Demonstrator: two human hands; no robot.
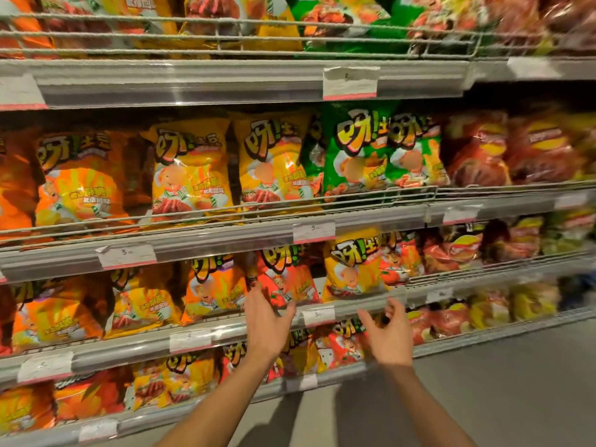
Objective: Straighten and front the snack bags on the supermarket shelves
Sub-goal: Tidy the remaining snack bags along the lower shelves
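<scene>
Rows of snack bags fill several wire-fronted shelves. A red bag (290,279) and a yellow bag (353,269) stand side by side on the third shelf, the yellow one leaning slightly forward. My left hand (267,324) is open with fingers spread, just in front of the red bag's lower edge. My right hand (388,337) hovers open below the yellow bag, in front of the shelf rail (354,306). Neither hand holds anything.
Orange bags (80,182), yellow bags (190,169) and green bags (358,150) line the shelf above. Paper price tags (314,232) hang on the grey shelf rails. Grey floor (516,382) lies at the lower right. Blurred red bags (477,156) continue rightwards.
</scene>
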